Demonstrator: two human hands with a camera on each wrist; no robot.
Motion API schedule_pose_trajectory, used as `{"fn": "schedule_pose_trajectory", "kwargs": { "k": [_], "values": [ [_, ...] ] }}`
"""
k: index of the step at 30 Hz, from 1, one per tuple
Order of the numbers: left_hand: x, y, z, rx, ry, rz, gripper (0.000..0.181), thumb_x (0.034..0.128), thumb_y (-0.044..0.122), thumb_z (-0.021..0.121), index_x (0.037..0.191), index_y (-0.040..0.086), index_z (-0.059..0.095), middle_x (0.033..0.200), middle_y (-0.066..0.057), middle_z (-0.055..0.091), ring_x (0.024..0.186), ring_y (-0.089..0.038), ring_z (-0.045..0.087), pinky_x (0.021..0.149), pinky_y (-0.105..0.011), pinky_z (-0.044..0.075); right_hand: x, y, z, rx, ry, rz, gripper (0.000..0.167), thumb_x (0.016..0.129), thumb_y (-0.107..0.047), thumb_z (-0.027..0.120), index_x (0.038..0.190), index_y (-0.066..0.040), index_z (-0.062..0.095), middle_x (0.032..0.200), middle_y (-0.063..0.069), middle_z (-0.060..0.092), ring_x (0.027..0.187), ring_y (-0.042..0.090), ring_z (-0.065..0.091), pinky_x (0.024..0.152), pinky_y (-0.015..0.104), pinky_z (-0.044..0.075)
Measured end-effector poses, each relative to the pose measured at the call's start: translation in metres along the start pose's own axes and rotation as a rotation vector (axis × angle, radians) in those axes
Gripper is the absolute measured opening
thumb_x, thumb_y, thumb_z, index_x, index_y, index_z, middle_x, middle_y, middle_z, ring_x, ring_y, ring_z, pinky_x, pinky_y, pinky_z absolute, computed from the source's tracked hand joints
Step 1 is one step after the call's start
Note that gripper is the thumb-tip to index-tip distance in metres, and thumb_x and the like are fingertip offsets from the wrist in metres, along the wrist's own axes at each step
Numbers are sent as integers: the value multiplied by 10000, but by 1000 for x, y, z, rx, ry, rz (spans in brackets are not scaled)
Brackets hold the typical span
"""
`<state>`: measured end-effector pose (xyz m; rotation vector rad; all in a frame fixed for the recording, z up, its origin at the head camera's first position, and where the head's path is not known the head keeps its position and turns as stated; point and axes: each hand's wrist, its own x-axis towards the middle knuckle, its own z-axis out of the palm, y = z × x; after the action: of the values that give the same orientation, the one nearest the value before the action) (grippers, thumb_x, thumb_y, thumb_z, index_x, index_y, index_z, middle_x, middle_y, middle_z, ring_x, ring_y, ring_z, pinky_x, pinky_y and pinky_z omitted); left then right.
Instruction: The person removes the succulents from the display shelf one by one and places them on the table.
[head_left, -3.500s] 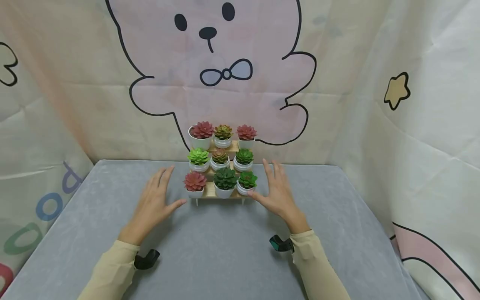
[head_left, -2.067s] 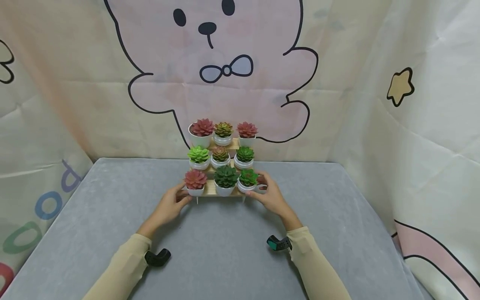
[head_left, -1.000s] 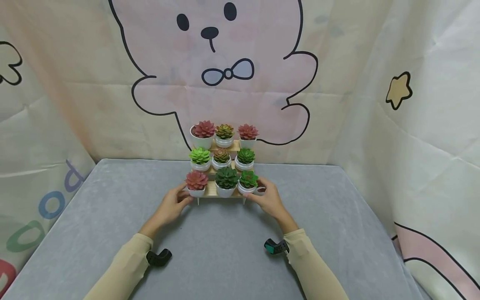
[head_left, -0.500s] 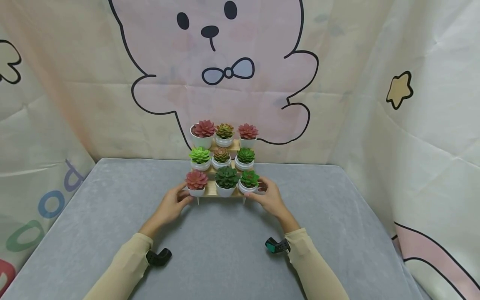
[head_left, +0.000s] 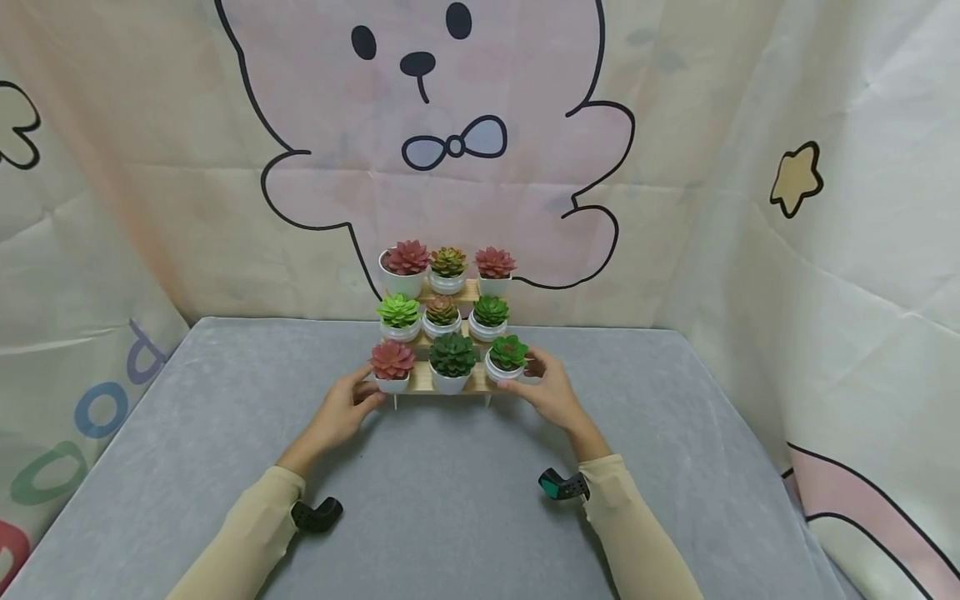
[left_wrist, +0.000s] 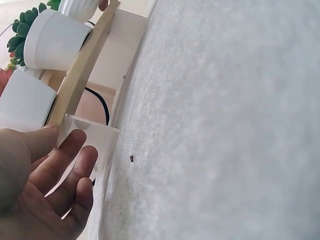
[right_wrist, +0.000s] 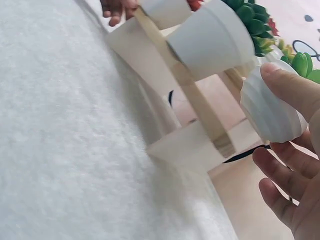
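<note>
A tiered wooden plant stand (head_left: 422, 379) with white legs carries rows of small potted succulents. My right hand (head_left: 557, 393) grips a green succulent in a white pot (head_left: 507, 358) at the right end of the lowest tier. In the right wrist view, thumb and fingers hold the ribbed pot (right_wrist: 272, 107) tilted, apart from the board (right_wrist: 197, 107). My left hand (head_left: 339, 412) holds the stand's left end, beside a pink succulent (head_left: 392, 362). In the left wrist view its thumb lies at the board's end, with fingers by the white leg (left_wrist: 95, 137).
A dark green succulent (head_left: 452, 358) stands mid-tier, with more pots on the tiers behind. Grey cloth covers the table (head_left: 450, 508). A curtain with a cartoon bear (head_left: 480, 200) hangs close behind the stand. Both wrists wear black bands (head_left: 317, 515).
Both hands came in to the stand from either side. Since half a second ago, my right hand has shifted the green succulent slightly right and up off its spot. My left hand stayed put.
</note>
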<state>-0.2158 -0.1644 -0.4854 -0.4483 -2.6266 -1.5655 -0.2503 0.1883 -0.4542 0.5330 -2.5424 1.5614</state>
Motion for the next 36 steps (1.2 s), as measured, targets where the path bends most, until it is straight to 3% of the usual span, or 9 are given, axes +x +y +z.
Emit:
{"fn": "schedule_pose_trajectory", "kwargs": {
  "k": [6,12,17,21,27,32,36],
  "values": [
    [0,0,0,-6,-8,-7,593,978,-6,619,1489,-150,355,1188,-309,696,1059,-345,710,832,-290,567,0,-3,-12,17,11,-26,555,828,-88,836,1334,-30,615,1274,175,665,1032,183,640,972,492,511],
    [0,0,0,-12,-9,-26,607,979,3,619,1499,-144,341,1175,-312,699,1051,-351,717,822,-295,566,-2,-16,-24,14,31,-22,541,846,-31,797,1340,48,592,1261,251,654,953,70,624,979,576,501],
    [0,-1,-1,-33,-10,-23,604,983,6,616,1506,-127,344,1208,-321,683,1095,-386,703,856,-330,570,-6,-33,-34,9,51,-6,517,853,-7,779,1321,93,584,1236,273,650,908,39,632,932,424,533],
    [0,-4,-1,-57,-11,-14,600,985,0,613,1509,-121,346,1241,-335,661,1127,-414,686,864,-284,561,-4,-17,-36,11,74,13,516,862,-30,781,1332,62,588,1249,252,650,932,63,643,914,304,520],
    [2,-6,-2,-89,-26,12,594,984,-4,614,1507,-111,355,1238,-342,659,1099,-406,690,820,-165,520,1,11,-37,36,94,25,541,865,-75,797,1358,3,589,1286,209,649,998,142,667,929,304,524],
    [1,-5,-2,-86,-38,30,589,989,4,610,1504,-117,351,1250,-352,647,1090,-415,694,832,-188,533,1,12,-39,42,95,68,548,855,-59,805,1350,27,586,1298,232,638,951,88,639,902,278,521],
    [0,-5,-2,-77,-33,24,580,987,-3,609,1496,-123,359,1227,-358,655,1065,-385,706,818,-162,521,-5,-3,-43,38,92,90,554,857,-27,789,1348,86,561,1303,275,619,967,122,637,912,328,532]
  ]
}}
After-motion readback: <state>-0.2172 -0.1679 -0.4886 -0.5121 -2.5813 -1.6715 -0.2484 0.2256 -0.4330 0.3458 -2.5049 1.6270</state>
